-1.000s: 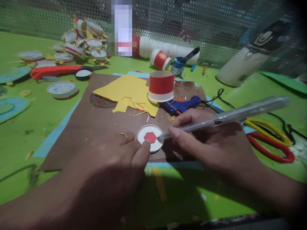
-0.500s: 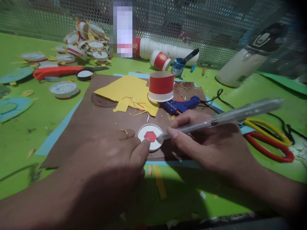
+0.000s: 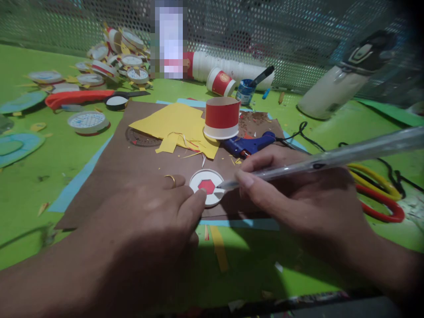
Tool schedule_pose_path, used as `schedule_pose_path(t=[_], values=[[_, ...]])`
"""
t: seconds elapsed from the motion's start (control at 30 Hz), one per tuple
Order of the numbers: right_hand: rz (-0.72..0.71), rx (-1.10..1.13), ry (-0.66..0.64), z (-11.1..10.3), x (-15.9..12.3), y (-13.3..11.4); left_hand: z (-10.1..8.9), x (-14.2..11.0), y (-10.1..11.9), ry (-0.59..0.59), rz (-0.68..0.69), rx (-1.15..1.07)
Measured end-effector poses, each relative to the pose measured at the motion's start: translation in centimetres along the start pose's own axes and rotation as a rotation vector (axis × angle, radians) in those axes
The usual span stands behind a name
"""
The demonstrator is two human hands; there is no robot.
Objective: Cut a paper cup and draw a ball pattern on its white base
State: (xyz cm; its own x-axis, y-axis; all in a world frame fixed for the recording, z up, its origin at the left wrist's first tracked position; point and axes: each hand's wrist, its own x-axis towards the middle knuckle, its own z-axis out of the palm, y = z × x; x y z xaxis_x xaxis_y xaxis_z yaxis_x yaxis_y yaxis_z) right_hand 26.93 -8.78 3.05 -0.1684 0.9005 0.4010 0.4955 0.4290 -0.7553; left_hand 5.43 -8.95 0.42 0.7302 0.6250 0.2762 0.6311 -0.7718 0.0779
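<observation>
Brown paper (image 3: 109,176) backs the white disc (image 3: 215,176), lying just beyond the left hand (image 3: 149,216), whose thumb presses its red hexagon (image 3: 206,186), seemingly for steadiness. Right of that thumb, the right hand (image 3: 291,190) pinches a pen (image 3: 285,170) low, probably for control.

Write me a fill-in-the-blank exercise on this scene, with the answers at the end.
The right hand holds a ____, its tip at the white disc.
The hexagon in the disc is coloured ____.
The body of the glue gun is ____.
The large paper lying on the brown sheet is ____.

Missing words: pen; red; blue; yellow.
</observation>
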Motion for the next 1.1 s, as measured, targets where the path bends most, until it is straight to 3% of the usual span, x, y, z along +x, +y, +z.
schedule_pose_path(t=[0.1, 0.3, 0.53, 0.8, 1.1], values=[[-0.010, -0.041, 0.037, -0.1, 0.0, -0.1, -0.7, 0.6, -0.2, -0.009, -0.038, -0.026], [-0.028, -0.115, -0.049, -0.1, 0.3, -0.4, -2.3, 2.1, -1.1, -0.028, -0.132, -0.123], [-0.057, -0.111, -0.123, 0.3, 0.1, -0.9, -1.3, 1.9, -3.0, 0.042, -0.061, -0.239], [0.020, -0.020, -0.148, 0.8, -0.5, -0.1, -1.1, 1.7, -3.3, -0.024, -0.154, -0.344], [-0.291, -0.207, -0.161, 0.4, -0.7, -0.1, -1.7, 2.7, -3.0, -0.067, -0.101, -0.221]])
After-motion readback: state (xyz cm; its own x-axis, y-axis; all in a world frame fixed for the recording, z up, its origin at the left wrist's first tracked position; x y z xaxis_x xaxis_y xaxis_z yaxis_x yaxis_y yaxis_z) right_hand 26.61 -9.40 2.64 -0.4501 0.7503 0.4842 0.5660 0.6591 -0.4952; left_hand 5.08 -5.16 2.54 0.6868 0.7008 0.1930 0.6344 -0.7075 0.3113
